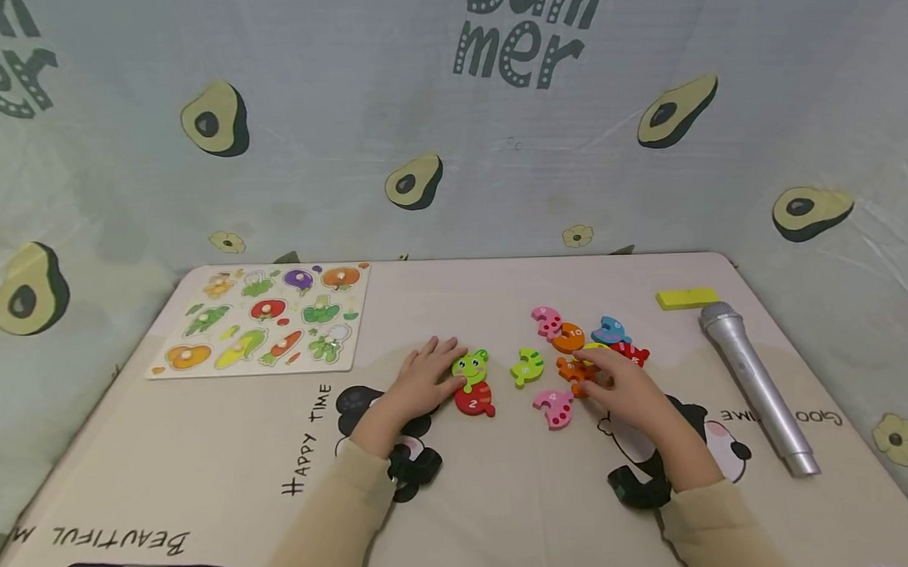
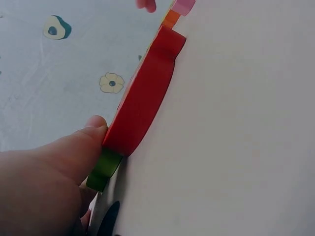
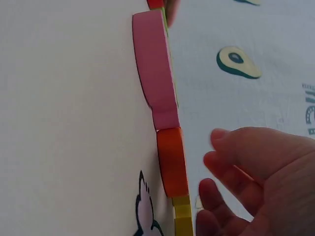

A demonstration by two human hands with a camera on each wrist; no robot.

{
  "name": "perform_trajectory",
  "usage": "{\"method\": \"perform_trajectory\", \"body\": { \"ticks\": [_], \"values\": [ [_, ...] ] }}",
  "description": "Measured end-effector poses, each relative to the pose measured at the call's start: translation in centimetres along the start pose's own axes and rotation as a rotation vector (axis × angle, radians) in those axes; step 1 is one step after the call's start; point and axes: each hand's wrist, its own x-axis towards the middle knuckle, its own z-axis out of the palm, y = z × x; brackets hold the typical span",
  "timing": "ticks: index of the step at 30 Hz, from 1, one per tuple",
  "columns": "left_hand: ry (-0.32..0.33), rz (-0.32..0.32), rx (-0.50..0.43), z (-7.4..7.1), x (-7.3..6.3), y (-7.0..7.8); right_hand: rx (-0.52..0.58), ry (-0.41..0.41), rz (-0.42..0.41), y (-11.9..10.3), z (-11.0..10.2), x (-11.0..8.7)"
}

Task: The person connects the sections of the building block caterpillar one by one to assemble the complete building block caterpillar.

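My left hand (image 1: 426,383) rests at a green smiling caterpillar-head puzzle piece (image 1: 470,366), its fingers spread and its thumb touching the piece. Joined below the head is a red puzzle piece (image 1: 473,400) marked 2. In the left wrist view, the thumb lies against the seam of the red piece (image 2: 142,98) and the green piece (image 2: 104,169). Over the loose pieces hovers my right hand (image 1: 625,390), fingers loosely bent and apart from the orange piece (image 3: 172,162) in the right wrist view. Around it are a pink piece (image 1: 556,408), a lime piece (image 1: 527,368) and a blue piece (image 1: 610,329).
A vegetable puzzle board (image 1: 234,329) lies at the back left. On the right are a silver microphone (image 1: 758,385) and a yellow block (image 1: 686,299). More pieces, including another pink piece (image 1: 547,321) and a red one (image 1: 632,354), lie near the right hand.
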Motion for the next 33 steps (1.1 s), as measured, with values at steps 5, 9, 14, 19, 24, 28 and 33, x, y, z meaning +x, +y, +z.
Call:
{"method": "perform_trajectory", "body": {
  "ticks": [5,9,14,19,24,28,33],
  "values": [
    [-0.005,0.004,0.003,-0.03,0.08,0.06,-0.011,-0.054,-0.067,0.89,0.26,0.01],
    [-0.005,-0.001,0.007,-0.18,0.01,0.06,-0.033,-0.074,-0.112,0.93,0.49,0.17],
    [0.001,0.001,-0.007,-0.38,-0.16,0.08,-0.088,-0.061,-0.082,0.63,0.51,0.11],
    [0.001,-0.005,-0.010,-0.34,-0.28,0.03,-0.158,-0.064,-0.051,0.31,0.32,-0.13],
    [0.005,-0.006,-0.006,-0.19,-0.18,-0.04,-0.171,-0.101,-0.038,0.34,0.24,-0.19],
    [0.007,-0.005,-0.004,-0.13,-0.10,0.02,-0.176,-0.120,-0.018,0.56,0.21,-0.25],
    [-0.003,-0.010,-0.002,-0.18,-0.09,0.04,-0.165,-0.125,-0.016,0.75,0.15,-0.30]
  ]
}}
